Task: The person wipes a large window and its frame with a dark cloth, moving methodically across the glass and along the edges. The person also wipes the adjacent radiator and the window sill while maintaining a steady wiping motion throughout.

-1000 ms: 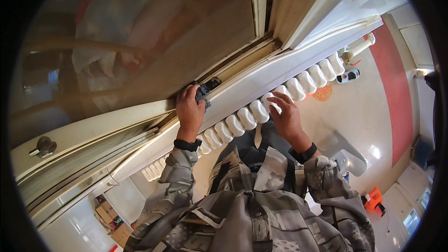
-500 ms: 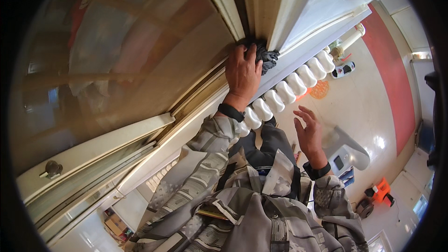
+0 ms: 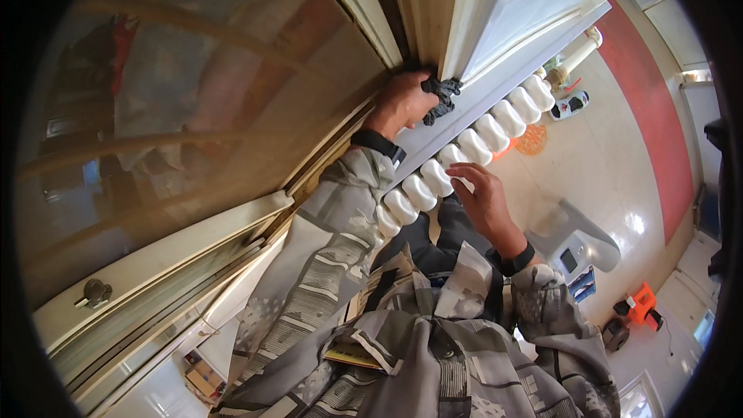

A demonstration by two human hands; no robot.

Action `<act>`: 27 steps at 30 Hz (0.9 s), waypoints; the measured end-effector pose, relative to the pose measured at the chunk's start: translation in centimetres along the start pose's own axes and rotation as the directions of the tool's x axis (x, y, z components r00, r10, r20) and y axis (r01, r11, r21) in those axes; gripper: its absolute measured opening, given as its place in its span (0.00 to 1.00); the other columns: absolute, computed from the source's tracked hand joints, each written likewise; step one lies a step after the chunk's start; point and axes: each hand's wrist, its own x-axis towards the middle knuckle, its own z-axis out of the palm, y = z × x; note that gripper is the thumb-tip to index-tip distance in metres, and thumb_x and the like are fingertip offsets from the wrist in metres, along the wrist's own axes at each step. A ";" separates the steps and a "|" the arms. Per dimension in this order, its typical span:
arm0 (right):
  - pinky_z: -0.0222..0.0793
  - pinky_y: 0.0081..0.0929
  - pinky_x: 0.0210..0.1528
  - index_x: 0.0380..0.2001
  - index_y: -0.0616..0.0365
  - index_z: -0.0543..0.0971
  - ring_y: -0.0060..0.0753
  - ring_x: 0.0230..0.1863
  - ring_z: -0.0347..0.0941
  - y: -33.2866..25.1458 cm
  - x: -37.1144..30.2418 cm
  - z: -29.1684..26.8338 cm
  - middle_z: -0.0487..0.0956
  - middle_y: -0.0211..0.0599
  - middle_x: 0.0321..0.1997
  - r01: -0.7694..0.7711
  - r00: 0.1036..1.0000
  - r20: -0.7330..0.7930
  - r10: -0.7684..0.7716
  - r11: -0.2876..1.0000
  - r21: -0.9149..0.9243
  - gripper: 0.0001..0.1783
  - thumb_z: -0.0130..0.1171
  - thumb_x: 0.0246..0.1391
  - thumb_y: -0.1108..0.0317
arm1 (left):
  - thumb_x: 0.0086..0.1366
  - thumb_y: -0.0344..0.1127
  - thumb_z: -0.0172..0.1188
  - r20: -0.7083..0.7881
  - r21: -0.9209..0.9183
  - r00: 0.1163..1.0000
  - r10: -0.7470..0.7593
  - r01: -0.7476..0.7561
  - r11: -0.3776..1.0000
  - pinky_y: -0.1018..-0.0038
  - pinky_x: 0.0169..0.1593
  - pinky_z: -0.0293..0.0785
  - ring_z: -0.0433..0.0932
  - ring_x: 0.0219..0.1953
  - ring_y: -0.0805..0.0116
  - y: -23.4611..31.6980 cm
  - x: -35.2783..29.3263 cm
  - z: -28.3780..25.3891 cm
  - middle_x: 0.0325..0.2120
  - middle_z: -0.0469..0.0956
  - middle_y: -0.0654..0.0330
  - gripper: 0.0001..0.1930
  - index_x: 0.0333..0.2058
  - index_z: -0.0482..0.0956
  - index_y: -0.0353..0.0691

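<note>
My left hand (image 3: 404,99) is closed on a crumpled dark grey cloth (image 3: 443,102). It presses the cloth into the bottom corner where the upright window frame (image 3: 426,15) meets the sill (image 3: 464,116). Part of the fingers is hidden behind the cloth and frame. Lower and to the right, my right hand (image 3: 487,200) hovers beside the white radiator (image 3: 470,145). Its fingers are loosely bent with a gap to the thumb, and nothing is in them.
A brown-tinted glass pane (image 3: 193,124) fills the left side. Below it runs a pale sash with a round knob (image 3: 94,292). Over the floor to the right are a grey scale-like device (image 3: 576,251), an orange tool (image 3: 641,306), a toy car (image 3: 570,104) and a red strip (image 3: 650,124).
My left hand has turned at the wrist, its knuckles now lower behind the cloth, which stays in the corner. My right hand has moved left toward the radiator, its fingers more bent.
</note>
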 end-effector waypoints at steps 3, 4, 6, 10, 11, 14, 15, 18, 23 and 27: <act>0.81 0.41 0.49 0.49 0.61 0.89 0.55 0.46 0.85 -0.9 0.9 1.1 0.88 0.50 0.49 0.027 0.999 0.043 -0.028 0.999 0.030 0.12 0.65 0.64 0.77 | 0.65 0.34 0.62 0.136 0.088 0.981 -0.135 0.124 0.988 0.59 0.28 0.86 0.90 0.36 0.48 1.2 -0.2 -0.6 0.41 0.90 0.47 0.23 0.59 0.85 0.43; 0.80 0.41 0.49 0.49 0.61 0.89 0.55 0.45 0.85 -1.1 1.2 1.4 0.88 0.50 0.47 0.019 0.997 0.077 -0.021 0.999 0.031 0.12 0.65 0.64 0.77 | 0.65 0.34 0.61 0.117 0.165 0.986 -0.116 0.095 0.982 0.59 0.28 0.85 0.90 0.36 0.48 1.7 -0.1 -0.7 0.41 0.90 0.47 0.23 0.59 0.84 0.43; 0.79 0.43 0.49 0.48 0.61 0.89 0.55 0.44 0.84 -1.5 1.6 1.5 0.87 0.49 0.44 0.017 0.992 0.127 -0.020 1.000 0.026 0.12 0.64 0.63 0.78 | 0.66 0.34 0.61 0.100 0.286 0.992 -0.072 0.041 0.957 0.55 0.37 0.87 0.90 0.41 0.44 2.2 0.1 -0.8 0.43 0.90 0.45 0.22 0.58 0.85 0.42; 0.78 0.36 0.45 0.51 0.62 0.89 0.43 0.42 0.84 -1.5 1.7 1.1 0.87 0.46 0.46 0.064 0.984 0.166 -0.057 0.997 -0.036 0.13 0.63 0.66 0.79 | 0.66 0.33 0.64 0.055 0.453 0.998 0.040 -0.061 0.889 0.52 0.53 0.86 0.89 0.51 0.39 1.8 1.3 -0.3 0.49 0.89 0.42 0.18 0.54 0.88 0.41; 0.78 0.36 0.45 0.51 0.63 0.89 0.42 0.41 0.84 -1.3 1.4 0.9 0.87 0.46 0.45 0.049 0.985 0.170 -0.041 0.998 -0.043 0.12 0.63 0.67 0.79 | 0.64 0.32 0.66 0.037 0.441 0.999 0.037 -0.049 0.896 0.52 0.55 0.86 0.88 0.53 0.40 1.4 1.5 0.0 0.50 0.89 0.42 0.16 0.50 0.90 0.40; 0.79 0.39 0.46 0.49 0.63 0.89 0.48 0.41 0.84 -0.1 -0.1 0.1 0.87 0.48 0.42 0.006 0.989 0.151 0.004 0.998 -0.063 0.12 0.63 0.67 0.78 | 0.63 0.32 0.67 0.009 0.458 0.994 0.108 -0.100 0.883 0.52 0.57 0.85 0.88 0.54 0.40 -0.2 0.6 0.4 0.50 0.89 0.42 0.14 0.47 0.92 0.40; 0.79 0.41 0.47 0.49 0.62 0.89 0.50 0.41 0.84 0.3 -1.0 -0.2 0.87 0.49 0.41 -0.013 0.990 0.139 0.021 0.998 -0.057 0.11 0.63 0.66 0.77 | 0.63 0.32 0.67 0.011 0.475 0.989 0.145 -0.133 0.870 0.52 0.57 0.85 0.88 0.53 0.40 -1.0 -0.5 0.5 0.50 0.89 0.42 0.14 0.47 0.92 0.41; 0.79 0.37 0.46 0.49 0.64 0.89 0.44 0.41 0.85 2.0 -3.0 -1.1 0.87 0.47 0.42 -0.047 0.992 0.115 0.048 0.999 -0.014 0.11 0.63 0.67 0.77 | 0.66 0.32 0.63 -0.036 0.399 0.988 0.148 -0.121 0.909 0.51 0.56 0.85 0.88 0.51 0.39 -3.4 -4.6 -0.9 0.49 0.89 0.42 0.15 0.48 0.92 0.41; 0.78 0.32 0.46 0.49 0.65 0.89 0.34 0.41 0.84 3.9 -5.6 -2.4 0.87 0.44 0.43 -0.203 0.974 0.110 0.200 0.979 0.025 0.11 0.63 0.68 0.77 | 0.68 0.35 0.63 -0.182 0.150 0.982 0.048 -0.021 0.988 0.51 0.53 0.84 0.87 0.48 0.35 -5.1 -9.2 -2.5 0.46 0.89 0.39 0.20 0.57 0.88 0.40; 0.77 0.31 0.46 0.50 0.65 0.89 0.32 0.39 0.82 4.2 -5.9 -2.9 0.86 0.42 0.41 -0.216 0.974 0.081 0.209 0.973 0.084 0.11 0.64 0.68 0.76 | 0.70 0.41 0.67 -0.448 -0.119 0.892 -0.062 0.009 0.993 0.53 0.49 0.85 0.89 0.45 0.38 -2.7 -6.7 -0.5 0.41 0.90 0.41 0.19 0.55 0.89 0.39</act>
